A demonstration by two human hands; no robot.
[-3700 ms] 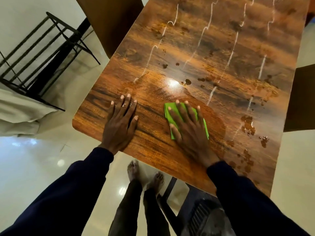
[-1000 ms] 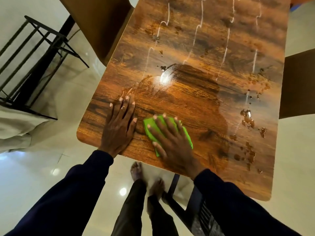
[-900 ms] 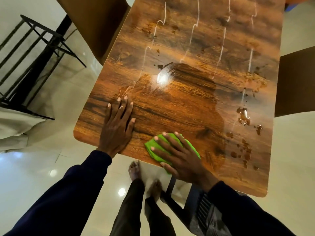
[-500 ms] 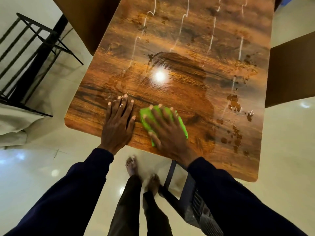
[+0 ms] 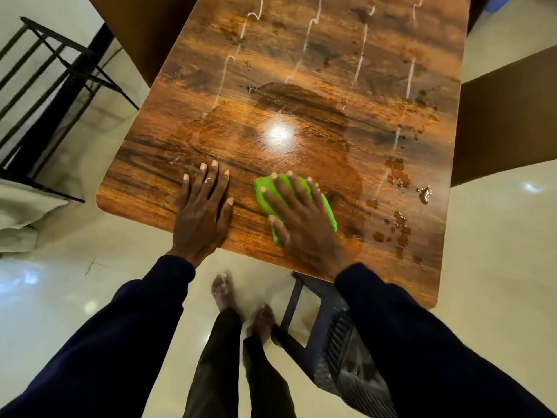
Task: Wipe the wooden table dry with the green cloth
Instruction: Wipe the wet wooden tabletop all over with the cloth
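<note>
Head view: the cloth (image 5: 329,217) lies flat on the counter (image 5: 301,70), close to the near edge and a little right of the middle. The right grip (image 5: 301,218) covers most of it, so green shows only along the right side and between the fingers. That grip is spread, with the fingers straight and fanned, and it presses the cloth down with palm and fingers rather than pinching it. The left grip (image 5: 202,212) is also spread. It rests palm down on bare wood just left of the cloth, not touching it, and seems to be bracing the body.

A duller, smeared patch around the bright light reflection looks already wiped. Beyond it, thin streaks (image 5: 358,55) run up the far half of the counter. Beads and small puddles (image 5: 398,173) sit along the right side, well apart from the cloth. By this, the job looks well under halfway done.

The cloth looks thin, soft and light, folded into a small pad. It will slide easily on the glossy wet top and bunch up if pushed from one corner. A flat palm over its middle, as here, seems the right hold. It may become soaked and start smearing, in which case it would need refolding to a drier face.

A dark stool (image 5: 331,342) stands under the near edge, beside the person's bare feet (image 5: 223,291). A black metal rack (image 5: 60,70) stands off to the left.
</note>
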